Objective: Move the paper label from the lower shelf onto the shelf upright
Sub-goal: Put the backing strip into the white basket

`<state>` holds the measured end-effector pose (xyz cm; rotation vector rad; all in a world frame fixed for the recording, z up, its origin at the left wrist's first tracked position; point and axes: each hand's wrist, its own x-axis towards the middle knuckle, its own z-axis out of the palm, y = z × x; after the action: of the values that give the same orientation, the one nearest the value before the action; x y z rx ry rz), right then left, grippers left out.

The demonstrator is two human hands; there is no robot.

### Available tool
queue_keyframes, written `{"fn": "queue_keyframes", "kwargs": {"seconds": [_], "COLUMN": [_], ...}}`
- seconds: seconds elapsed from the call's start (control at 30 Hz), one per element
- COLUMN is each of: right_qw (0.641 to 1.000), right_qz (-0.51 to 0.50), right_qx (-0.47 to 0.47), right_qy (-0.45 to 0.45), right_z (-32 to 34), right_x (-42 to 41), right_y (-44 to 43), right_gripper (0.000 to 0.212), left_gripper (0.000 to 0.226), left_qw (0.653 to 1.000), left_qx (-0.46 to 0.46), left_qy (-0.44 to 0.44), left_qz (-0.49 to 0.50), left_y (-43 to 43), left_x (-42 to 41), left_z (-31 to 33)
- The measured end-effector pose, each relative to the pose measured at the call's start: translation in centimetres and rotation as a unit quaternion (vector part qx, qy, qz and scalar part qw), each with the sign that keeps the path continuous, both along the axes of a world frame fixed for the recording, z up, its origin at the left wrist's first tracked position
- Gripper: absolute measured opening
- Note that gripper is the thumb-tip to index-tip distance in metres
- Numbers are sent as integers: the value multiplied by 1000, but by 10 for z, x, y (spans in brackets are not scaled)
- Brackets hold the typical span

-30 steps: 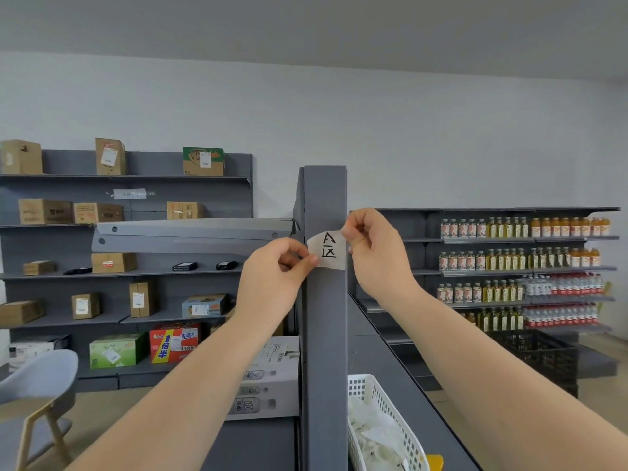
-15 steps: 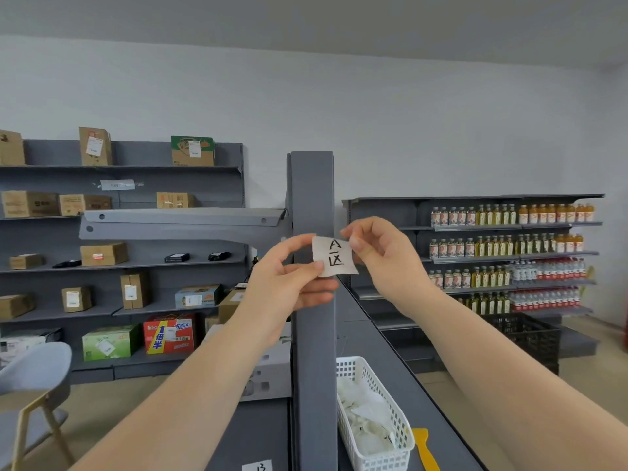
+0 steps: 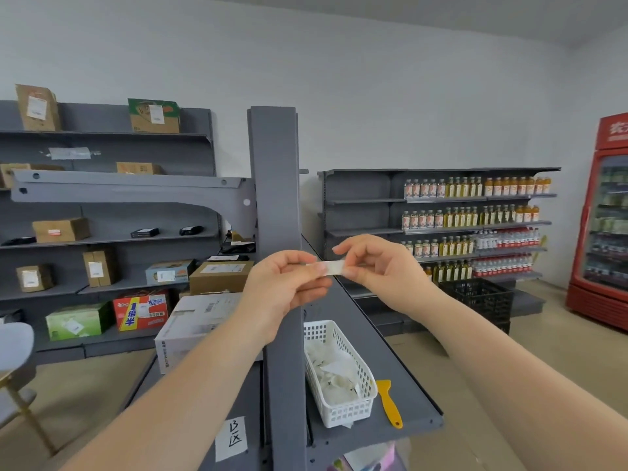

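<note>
A small white paper label (image 3: 330, 267) is pinched between my left hand (image 3: 285, 287) and my right hand (image 3: 380, 270), tilted nearly flat so its writing is hidden. Both hands hold it just in front of and to the right of the grey shelf upright (image 3: 276, 185), apart from its face. A second paper label (image 3: 232, 439) with handwritten marks lies on the lower shelf (image 3: 407, 396) to the left of the upright's base.
A white plastic basket (image 3: 353, 407) of paper scraps and a yellow scraper (image 3: 390, 402) lie on the shelf right of the upright. Cardboard boxes (image 3: 200, 321) sit to the left. Bottle shelves (image 3: 475, 219), a black crate (image 3: 479, 297) and a red fridge (image 3: 601, 229) stand at right.
The label has come down and away from the upright's face and tipped from upright to nearly flat. Both hands lowered with it; the view dropped and widened.
</note>
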<state>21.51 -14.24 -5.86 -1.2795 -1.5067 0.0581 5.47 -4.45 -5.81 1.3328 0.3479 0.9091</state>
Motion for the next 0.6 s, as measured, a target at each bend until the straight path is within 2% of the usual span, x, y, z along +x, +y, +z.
{"fn": "queue_keyframes", "kwargs": {"seconds": [0.1, 0.17, 0.2, 0.3, 0.43, 0.5, 0.6], "right_qw": [989, 969, 962, 958, 968, 971, 969], "right_qz": [42, 53, 46, 32, 14, 18, 35], "right_qx": [-12, -50, -86, -164, -140, -128, -108], "right_qy": [143, 236, 255, 234, 206, 203, 220], "right_z": [-6, -11, -13, -20, -30, -36, -45], "right_x": [3, 4, 3, -1, -4, -1, 3], "right_y": [-12, -17, -19, -22, -28, -31, -35], "right_gripper": [5, 16, 23, 29, 10, 9, 16], "left_gripper": [16, 17, 18, 22, 33, 37, 22], "left_qw": [1000, 1000, 1000, 999, 998, 997, 995], "left_qx": [-11, -4, 5, 38, 30, 19, -9], "left_qy": [-5, -1, 2, 20, 48, 63, 70], "left_qz": [-7, -11, -12, -8, -15, -27, -74], "left_y": [-4, -7, -8, -13, -19, -20, -22], "left_x": [4, 7, 9, 13, 18, 20, 21], "left_z": [-11, -18, -21, -31, -43, -48, -53]}}
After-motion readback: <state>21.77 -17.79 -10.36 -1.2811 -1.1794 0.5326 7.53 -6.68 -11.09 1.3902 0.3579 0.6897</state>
